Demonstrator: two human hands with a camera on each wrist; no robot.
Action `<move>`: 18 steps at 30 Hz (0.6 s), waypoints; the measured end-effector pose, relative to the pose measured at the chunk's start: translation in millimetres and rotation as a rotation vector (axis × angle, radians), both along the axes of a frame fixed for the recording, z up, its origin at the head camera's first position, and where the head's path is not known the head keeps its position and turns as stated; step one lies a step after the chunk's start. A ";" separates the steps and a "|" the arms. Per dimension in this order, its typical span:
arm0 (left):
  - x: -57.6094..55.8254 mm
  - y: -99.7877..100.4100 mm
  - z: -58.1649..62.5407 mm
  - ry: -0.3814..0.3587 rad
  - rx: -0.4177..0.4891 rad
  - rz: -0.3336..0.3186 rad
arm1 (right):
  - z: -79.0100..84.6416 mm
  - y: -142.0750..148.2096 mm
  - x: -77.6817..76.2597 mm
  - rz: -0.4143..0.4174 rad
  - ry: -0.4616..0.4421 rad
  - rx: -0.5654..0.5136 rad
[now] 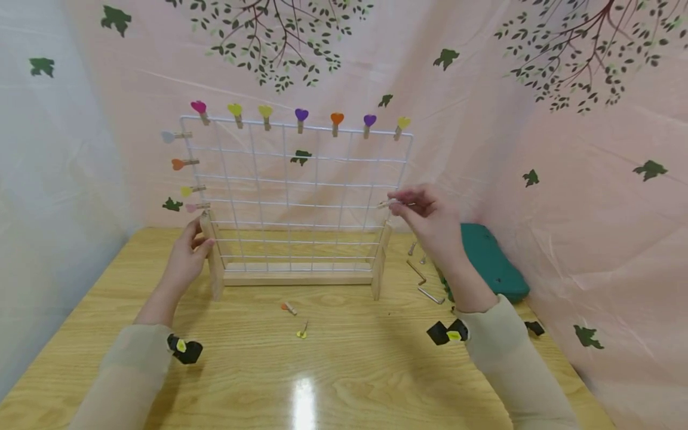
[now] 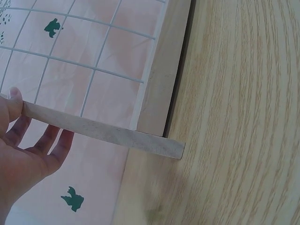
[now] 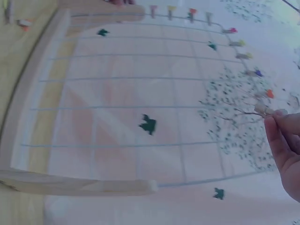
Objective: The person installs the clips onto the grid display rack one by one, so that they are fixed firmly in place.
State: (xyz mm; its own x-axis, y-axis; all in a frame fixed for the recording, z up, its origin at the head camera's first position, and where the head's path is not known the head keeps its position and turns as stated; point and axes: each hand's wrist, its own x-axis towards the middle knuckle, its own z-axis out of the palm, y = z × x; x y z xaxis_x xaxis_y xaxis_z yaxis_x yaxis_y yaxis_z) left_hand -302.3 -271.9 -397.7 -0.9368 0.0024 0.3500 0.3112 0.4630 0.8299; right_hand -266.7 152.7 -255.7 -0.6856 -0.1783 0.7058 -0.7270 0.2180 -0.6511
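Note:
A white wire grid [image 1: 316, 159] stands upright in a wooden stand [image 1: 298, 279]. Heart-topped clothespins [image 1: 337, 121] line its top edge, and several more, such as an orange one [image 1: 178, 164], are clipped down its left side. My left hand [image 1: 187, 258] grips the stand's left post [image 2: 101, 131], thumb on one side and fingers on the other. Near the grid's right edge, my right hand [image 1: 432, 224] pinches a small wooden clothespin [image 3: 262, 110] between thumb and fingertips. In the head view this clothespin [image 1: 384, 204] points left and overlaps the grid's edge; its heart is hidden by the fingers.
Two loose clothespins, one orange [image 1: 290, 308] and one yellow [image 1: 302, 334], lie on the wooden table [image 1: 344, 370] before the stand. To the right are hex keys [image 1: 430, 295], screws [image 1: 411, 249] and a green case [image 1: 491, 263]. A printed pink curtain [image 1: 462, 119] hangs behind.

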 end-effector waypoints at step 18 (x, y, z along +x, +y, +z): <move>-1.4 -0.7 -1.9 0.015 -0.002 0.010 | 19.8 13.0 -24.8 -0.167 0.059 -0.445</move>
State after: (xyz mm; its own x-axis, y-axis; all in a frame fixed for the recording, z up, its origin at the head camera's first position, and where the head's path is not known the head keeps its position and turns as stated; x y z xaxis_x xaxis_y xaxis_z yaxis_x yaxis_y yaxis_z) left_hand -303.7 -272.6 -399.7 -0.9313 -0.0067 0.3642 0.3190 0.4677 0.8244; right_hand -291.5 165.7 -235.8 -0.6357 0.2596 0.7270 -0.7442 0.0441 -0.6665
